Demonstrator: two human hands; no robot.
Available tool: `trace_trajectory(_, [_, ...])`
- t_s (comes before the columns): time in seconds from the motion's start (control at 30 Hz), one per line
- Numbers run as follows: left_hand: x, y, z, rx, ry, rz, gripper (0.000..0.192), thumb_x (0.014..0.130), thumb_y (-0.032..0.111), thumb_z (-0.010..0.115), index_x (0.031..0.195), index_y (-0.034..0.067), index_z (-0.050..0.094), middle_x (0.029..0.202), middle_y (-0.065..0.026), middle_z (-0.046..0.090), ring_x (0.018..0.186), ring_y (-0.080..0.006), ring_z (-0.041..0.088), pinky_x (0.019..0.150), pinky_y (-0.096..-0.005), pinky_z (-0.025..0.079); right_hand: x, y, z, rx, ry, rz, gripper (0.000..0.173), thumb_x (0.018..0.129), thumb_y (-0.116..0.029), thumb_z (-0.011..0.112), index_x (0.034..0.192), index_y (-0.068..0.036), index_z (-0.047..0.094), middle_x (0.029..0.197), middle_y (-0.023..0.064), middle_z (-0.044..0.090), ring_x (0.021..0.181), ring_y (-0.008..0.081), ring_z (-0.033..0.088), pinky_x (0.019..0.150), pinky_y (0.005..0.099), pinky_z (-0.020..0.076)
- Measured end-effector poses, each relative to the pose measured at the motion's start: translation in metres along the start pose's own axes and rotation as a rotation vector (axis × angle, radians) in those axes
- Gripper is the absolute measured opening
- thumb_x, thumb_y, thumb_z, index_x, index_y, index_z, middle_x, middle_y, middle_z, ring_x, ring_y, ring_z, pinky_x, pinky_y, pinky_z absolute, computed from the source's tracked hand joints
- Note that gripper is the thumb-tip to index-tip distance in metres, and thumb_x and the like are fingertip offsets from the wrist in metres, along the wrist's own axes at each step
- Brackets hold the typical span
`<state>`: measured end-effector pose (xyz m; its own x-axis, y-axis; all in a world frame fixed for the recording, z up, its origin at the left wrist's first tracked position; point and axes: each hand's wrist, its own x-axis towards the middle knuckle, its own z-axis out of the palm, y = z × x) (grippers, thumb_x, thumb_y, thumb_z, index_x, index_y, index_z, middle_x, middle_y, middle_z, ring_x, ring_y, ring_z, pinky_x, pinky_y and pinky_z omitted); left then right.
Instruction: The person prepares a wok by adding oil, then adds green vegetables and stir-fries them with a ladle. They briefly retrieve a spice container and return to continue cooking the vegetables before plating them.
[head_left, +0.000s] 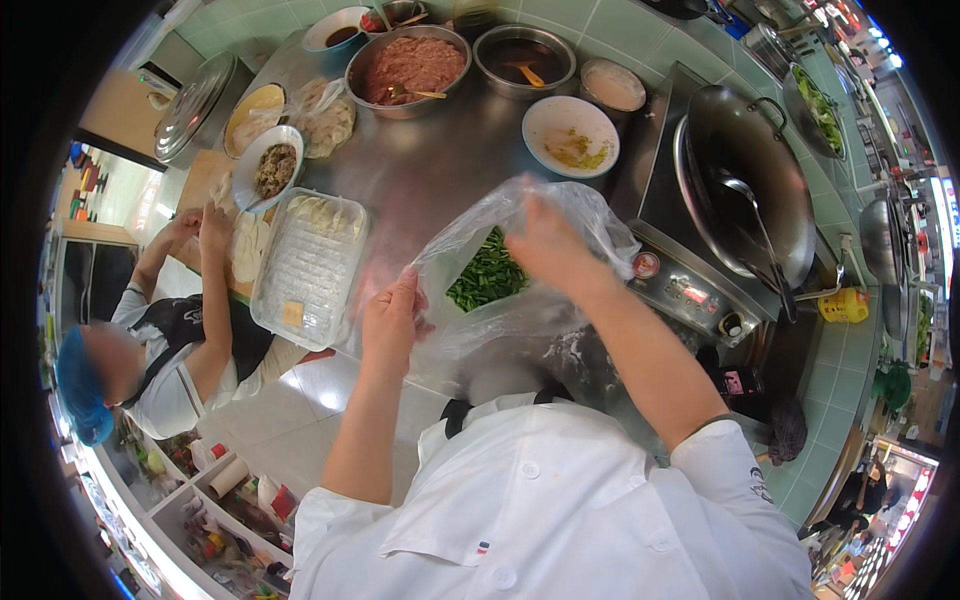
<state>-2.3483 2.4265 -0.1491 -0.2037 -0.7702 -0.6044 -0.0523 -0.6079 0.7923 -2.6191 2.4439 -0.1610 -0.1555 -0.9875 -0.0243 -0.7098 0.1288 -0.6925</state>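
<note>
A clear plastic bag (480, 330) with chopped green leaves, which look like chives (489, 276), is spread before me above the steel counter (420, 165). Pinched between the thumb and fingers of my left hand (391, 319) is the bag's left edge. My right hand (551, 244), blurred by motion, is at the far edge, and the film looks taut between both hands. Its fingertips are hard to make out. Beyond it stands a white bowl with yellow residue (571, 139). Left of the bag lies a clear plastic tray (304, 262) with a row of dumplings at its far end.
Along the back stand a steel bowl of minced meat (412, 67) and a bowl of dark liquid (525, 60). A wok (750, 157) with a ladle (750, 202) is on the stove at right. At left, a co-worker (202, 330) handles dough beside a bowl of filling (274, 171).
</note>
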Motion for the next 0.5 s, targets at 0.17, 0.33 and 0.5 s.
trace_trajectory(0.17, [0.001,-0.013,-0.019,-0.034,-0.010,0.079,0.033,0.104,0.036,0.060,0.082,0.010,0.059,0.068,0.0028,0.048,0.055,-0.0100,0.046,0.061,-0.0311,0.052,0.027,0.022,-0.005,-0.350,0.072,-0.127,0.077,0.089,-0.021,0.064,0.154,0.005,0.031,0.140,0.0328,0.052,0.133,0.0462,0.049,0.114,0.0451,0.0388])
trace_trajectory(0.33, [0.005,-0.021,-0.023,-0.430,-0.036,0.091,0.025,0.106,0.029,0.056,0.089,0.010,0.059,0.077,0.0022,0.053,0.067,-0.0113,0.053,0.071,-0.0311,0.052,-0.011,0.004,0.001,-0.222,-0.662,0.130,0.071,0.084,-0.020,0.069,0.147,0.001,0.043,0.127,0.0265,0.063,0.124,0.0433,0.056,0.109,0.0489,0.0422])
trace_trajectory(0.5, [0.011,-0.012,-0.014,-0.557,-0.042,-0.053,0.022,0.106,0.024,0.052,0.090,0.010,0.058,0.081,-0.0002,0.057,0.071,-0.0150,0.057,0.075,-0.0354,0.054,-0.066,-0.011,0.018,-0.469,-1.096,-0.197,0.056,0.086,-0.023,0.068,0.141,-0.019,0.056,0.118,0.0175,0.069,0.114,0.0375,0.063,0.099,0.0481,0.0505])
